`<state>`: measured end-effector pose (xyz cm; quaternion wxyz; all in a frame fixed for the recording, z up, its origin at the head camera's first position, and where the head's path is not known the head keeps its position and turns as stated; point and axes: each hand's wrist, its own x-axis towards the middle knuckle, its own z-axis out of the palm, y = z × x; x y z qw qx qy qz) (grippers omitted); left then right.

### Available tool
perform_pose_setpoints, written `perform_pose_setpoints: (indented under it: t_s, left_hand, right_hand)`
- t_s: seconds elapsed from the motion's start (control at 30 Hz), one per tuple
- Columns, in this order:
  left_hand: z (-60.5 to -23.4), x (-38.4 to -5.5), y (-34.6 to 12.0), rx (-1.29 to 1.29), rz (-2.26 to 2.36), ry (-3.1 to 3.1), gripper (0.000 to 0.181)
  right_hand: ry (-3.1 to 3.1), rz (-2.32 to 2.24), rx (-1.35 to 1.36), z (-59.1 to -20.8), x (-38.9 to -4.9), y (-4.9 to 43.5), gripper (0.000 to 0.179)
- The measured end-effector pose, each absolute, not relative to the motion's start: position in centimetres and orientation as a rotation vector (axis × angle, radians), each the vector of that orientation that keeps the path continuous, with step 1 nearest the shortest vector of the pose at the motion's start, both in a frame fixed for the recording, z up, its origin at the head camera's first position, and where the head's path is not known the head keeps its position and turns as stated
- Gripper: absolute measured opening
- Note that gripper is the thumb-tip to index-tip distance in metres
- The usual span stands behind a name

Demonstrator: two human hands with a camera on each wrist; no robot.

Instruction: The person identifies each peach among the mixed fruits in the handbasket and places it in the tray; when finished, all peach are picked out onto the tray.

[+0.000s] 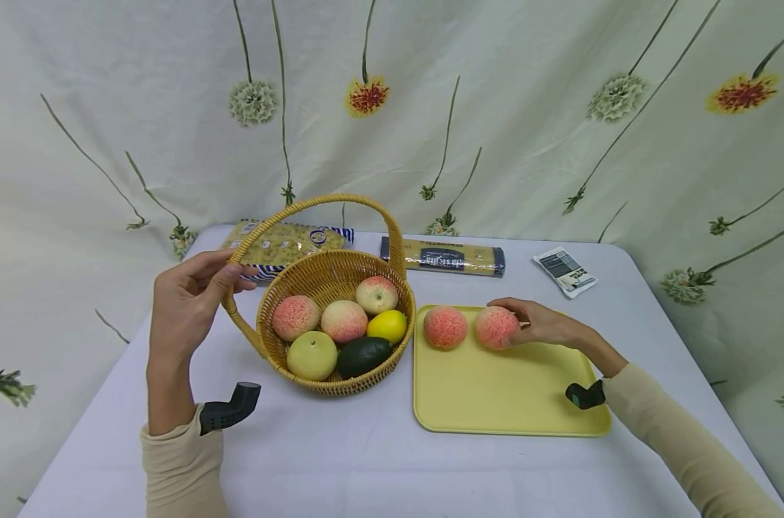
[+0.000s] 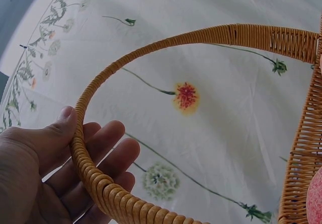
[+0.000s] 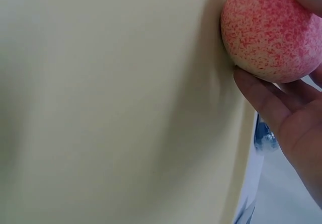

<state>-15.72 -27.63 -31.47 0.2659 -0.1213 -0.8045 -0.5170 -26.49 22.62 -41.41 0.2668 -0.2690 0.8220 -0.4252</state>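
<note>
A wicker basket (image 1: 336,388) stands on the table, its tall handle (image 2: 221,34) arching above it. The left hand (image 1: 194,291) holds that handle at its left side, thumb on one side and fingers on the other. Inside lie several fruits: pink peaches (image 1: 344,321), a yellow-green round fruit (image 1: 311,355), a yellow lemon (image 1: 388,326) and a dark green avocado (image 1: 365,357). On the yellow tray (image 1: 495,403) the right hand (image 1: 544,321) grips a pink peach (image 3: 271,30) between thumb and fingers. Another peach (image 1: 445,327) sits just left of it on the tray.
Behind the basket lies a bag of pasta (image 1: 282,244). A spaghetti pack (image 1: 450,257) and a small white packet (image 1: 565,271) lie along the table's back. A flower-printed curtain (image 1: 521,108) hangs behind the white-covered table (image 1: 340,460).
</note>
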Motion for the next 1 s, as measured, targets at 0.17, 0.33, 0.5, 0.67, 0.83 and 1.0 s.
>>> perform_pose_setpoints:
  t_s: [0.17,0.33,0.5,0.67,0.83,1.0]
  left_hand:
    - [-31.50,-15.73,-27.64,-0.339,-1.415,-2.164,0.021]
    - [-31.47,-15.77,-27.65,-0.344,-1.420,-2.164,0.021]
    - [-31.47,-15.79,-27.66,-0.340,-1.420,-2.165,0.020]
    - [-31.48,-15.75,-27.65,-0.344,-1.419,-2.161,0.020]
    - [-31.46,-15.76,-27.64,-0.341,-1.412,-2.163,0.020]
    - [-31.45,-15.73,-27.62,-0.335,-1.412,-2.166,0.021]
  right_hand:
    - [2.247,-1.125,-0.706,-41.75,-26.68,22.84,0.070]
    - [2.238,-1.137,-0.714,-41.86,-26.72,22.85,0.071]
    - [2.240,-1.137,-0.733,-41.96,-26.74,22.84,0.070]
    - [2.252,-1.126,-0.743,-41.89,-26.69,22.70,0.072]
    - [2.273,-1.112,-0.739,-41.72,-26.56,22.62,0.072]
    - [2.282,-1.105,-0.743,-41.76,-26.61,22.65,0.072]
